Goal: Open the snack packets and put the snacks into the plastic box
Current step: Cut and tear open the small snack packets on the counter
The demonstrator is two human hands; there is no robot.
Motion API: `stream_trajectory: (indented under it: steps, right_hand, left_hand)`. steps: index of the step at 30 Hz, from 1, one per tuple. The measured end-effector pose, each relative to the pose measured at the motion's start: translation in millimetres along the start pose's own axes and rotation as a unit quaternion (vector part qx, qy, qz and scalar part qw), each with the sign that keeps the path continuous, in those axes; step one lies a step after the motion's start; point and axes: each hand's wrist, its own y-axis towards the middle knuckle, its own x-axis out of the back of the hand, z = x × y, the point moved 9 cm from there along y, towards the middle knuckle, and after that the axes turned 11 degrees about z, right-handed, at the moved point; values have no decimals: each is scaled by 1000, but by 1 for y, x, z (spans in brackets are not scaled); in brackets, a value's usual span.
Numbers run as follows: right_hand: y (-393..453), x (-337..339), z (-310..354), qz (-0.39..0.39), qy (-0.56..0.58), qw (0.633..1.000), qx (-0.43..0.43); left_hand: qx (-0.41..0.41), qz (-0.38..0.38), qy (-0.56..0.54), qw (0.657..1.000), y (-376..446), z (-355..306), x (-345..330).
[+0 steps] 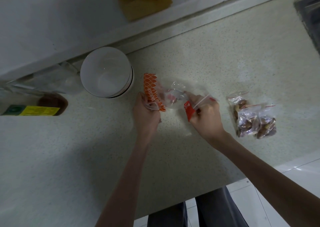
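A: From the head view, what are the hands doing?

B: Both hold one snack packet (166, 95) just above the speckled tabletop (207, 62). The left hand (147, 112) has its fingers curled round the packet's orange end, the part with a white scale pattern and white lettering. The right hand (206, 114) pinches the other end, where a red strip shows between the fingers.

A: How does the packet look?

B: Its middle is clear film, crinkled and stretched between the two hands. Something reddish shows through it, but I cannot tell what. Whether the packet is torn open I cannot tell either.

A: Any other packets?

B: Yes, a small cluster of clear zip bags (252, 117) lies on the tabletop just to the right of the right hand. They have red seal lines and hold brown, nut-like pieces. They overlap each other.

A: And the plastic box?

B: A clear container (43, 83) sits at the left, against the wall; it is hard to make out. Beside it stands a stack of white bowls (107, 72), near the left hand. A bottle with a yellow label (34, 109) lies further left.
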Motion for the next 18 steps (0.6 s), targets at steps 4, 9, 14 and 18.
stream_trajectory:
  steps: [4, 9, 14, 18]
  right_hand:
    - [2, -5, -3, 3, -9, 1000, -6]
    - [4, -12, -14, 34, 73, 995, -55]
    - [2, -8, -32, 36, 143, 982, -120]
    - [5, 15, -24, 15, 72, 992, -98]
  left_hand:
    - [-10, -13, 12, 1000, 1, -2, 3]
    - [-20, -13, 14, 1000, -1, -4, 2]
    - [-26, -7, 26, 999, 0, -6, 2]
    - [-43, -14, 32, 998, -2, -9, 5]
